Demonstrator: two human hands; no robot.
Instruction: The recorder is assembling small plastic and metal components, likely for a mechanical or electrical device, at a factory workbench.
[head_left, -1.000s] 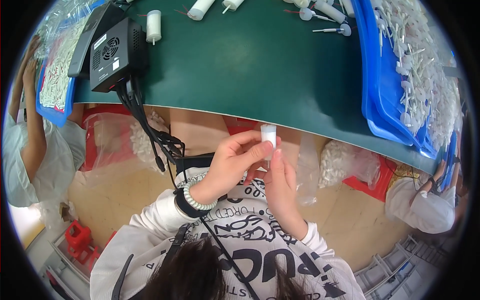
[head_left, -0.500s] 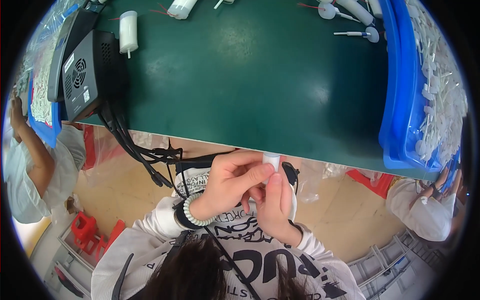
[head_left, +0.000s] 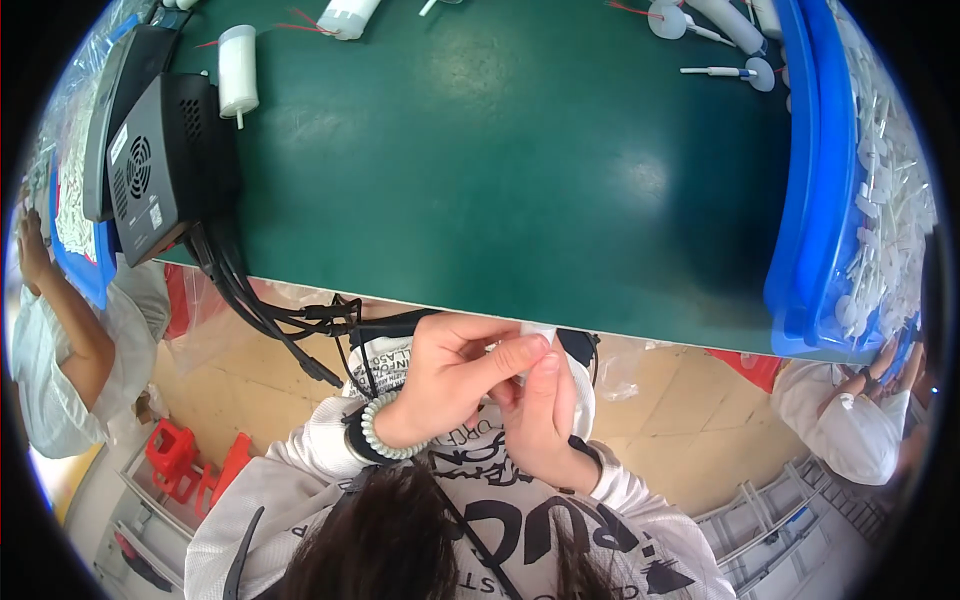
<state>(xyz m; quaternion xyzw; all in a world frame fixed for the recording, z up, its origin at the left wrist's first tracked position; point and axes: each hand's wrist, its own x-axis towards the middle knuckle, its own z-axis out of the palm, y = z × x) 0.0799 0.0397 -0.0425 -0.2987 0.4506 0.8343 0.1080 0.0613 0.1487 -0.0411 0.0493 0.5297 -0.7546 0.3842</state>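
White plastic piece (head_left: 540,333), small and mostly hidden, pinched between both hands just below the near edge of the green bench (head_left: 500,180), over the lap. Left hand (head_left: 450,375) curled closed around it from the left, thumb and forefinger reaching across the top; bead bracelet (head_left: 385,430) on that wrist. Right hand (head_left: 540,410) closed too, fingertips pressed up against the piece from beneath. Exact shape of the piece not readable, only a sliver of white showing above the fingers.

To do the fitting well, by judgement: hold firm with one hand and let the other do the fine work; keep the piece up where it can be seen rather than under the bench edge; press straight, not at a slant, so nothing small bends or slips to the floor.

Elsewhere: black box with vent grille (head_left: 165,170) at the left end of the bench, black cables (head_left: 270,310) trailing off its edge toward the lap. White cylinder (head_left: 238,62) lying just beside the box. Blue tray (head_left: 810,200) full of small white parts at the right. Co-workers in white sleeves at the far left (head_left: 55,340) and lower right (head_left: 850,420).
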